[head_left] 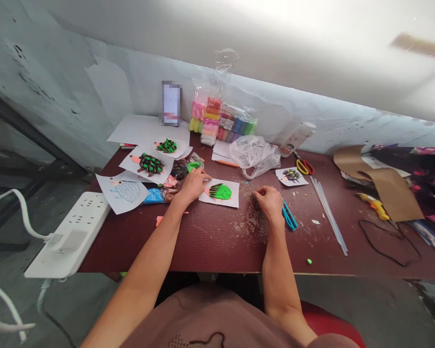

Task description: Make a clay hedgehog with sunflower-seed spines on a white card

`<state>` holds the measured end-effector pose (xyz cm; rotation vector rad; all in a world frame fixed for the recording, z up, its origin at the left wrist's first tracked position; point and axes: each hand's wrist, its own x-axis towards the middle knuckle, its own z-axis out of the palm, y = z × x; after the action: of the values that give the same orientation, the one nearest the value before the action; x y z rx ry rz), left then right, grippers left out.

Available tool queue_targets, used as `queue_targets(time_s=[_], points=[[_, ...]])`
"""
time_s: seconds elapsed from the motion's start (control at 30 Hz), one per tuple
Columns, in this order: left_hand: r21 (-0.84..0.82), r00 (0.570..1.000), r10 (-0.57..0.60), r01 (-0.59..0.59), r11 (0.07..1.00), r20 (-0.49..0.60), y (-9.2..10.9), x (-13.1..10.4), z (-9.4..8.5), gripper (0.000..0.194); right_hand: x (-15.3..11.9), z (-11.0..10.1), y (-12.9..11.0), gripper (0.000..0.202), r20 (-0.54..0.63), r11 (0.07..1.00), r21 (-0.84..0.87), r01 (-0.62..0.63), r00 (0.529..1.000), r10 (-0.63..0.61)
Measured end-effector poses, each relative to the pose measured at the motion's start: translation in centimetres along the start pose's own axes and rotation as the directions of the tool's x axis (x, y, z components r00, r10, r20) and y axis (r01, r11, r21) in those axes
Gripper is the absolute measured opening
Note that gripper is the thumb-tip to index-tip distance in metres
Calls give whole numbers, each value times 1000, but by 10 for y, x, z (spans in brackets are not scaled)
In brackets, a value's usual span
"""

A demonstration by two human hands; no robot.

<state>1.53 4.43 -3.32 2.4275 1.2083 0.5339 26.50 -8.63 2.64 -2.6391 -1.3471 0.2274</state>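
My left hand is at the far left corner of the white card, which bears green clay; whether it grips, I cannot tell. My right hand, right of this card, has its fingertips together over crumbs; what they hold, I cannot tell.

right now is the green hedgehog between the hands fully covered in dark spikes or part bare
Part bare: dark spikes cover only the left part of the green body; the rest shows plain green.
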Motion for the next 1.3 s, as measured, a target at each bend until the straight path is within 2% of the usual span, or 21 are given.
queue_targets(time_s=[0.13, 0.27, 0.47, 0.57, 0.67, 0.77, 0.87, 0.97, 1.07, 1.2, 1.3], points=[[-9, 1000, -2, 3, 1000, 6, -1, 0, 0, 36, -2, 3, 0, 18, 49, 997, -62, 44, 998, -41], [-13, 1000, -1, 1, 1000, 4, -1, 0, 1, 36, -5, 3, -3, 17, 50, 988, -114, 107, 994, -102], [-12, 1000, -13, 13, 1000, 4, 1, 0, 0, 37, -11, 1, -6, 19, 73, 979, -179, 97, 994, -85], [-22, 1000, -10, 11, 1000, 8, 0, 0, 0, 36, -12, 1, -5, 19, 55, 979, -158, 129, 991, -121], [-26, 1000, 2, -2, 1000, 8, -1, 1, 0, 36, -8, 0, -3, 20, -78, 992, -35, 123, 989, -125], [-18, 1000, 0, 0, 1000, 6, -1, 1, 0, 36, -3, 0, -7, 21, -157, 956, 239, 172, 978, -137], [-14, 1000, -5, 6, 1000, 8, 0, 1, -1, 37, -1, 7, -19, 24, -119, 815, 522, 253, 967, -224], [-14, 1000, -3, 3, 1000, 14, 0, 1, -1, 38, -5, 21, -36, 18, -43, 699, 673, 240, 957, -287], [-10, 1000, 0, 1, 1000, 15, 1, 0, -1, 40, -11, 33, -50, 16, -12, 651, 723, 232, 946, -324], [-7, 1000, -6, 6, 1000, 9, 1, 0, -1, 38, -15, 40, -61, 19, -54, 706, 642, 299, 936, -347], [-9, 1000, -2, 2, 1000, 4, 2, 0, -2, 37, -18, 43, -64, 19, -41, 729, 614, 304, 934, -355]])
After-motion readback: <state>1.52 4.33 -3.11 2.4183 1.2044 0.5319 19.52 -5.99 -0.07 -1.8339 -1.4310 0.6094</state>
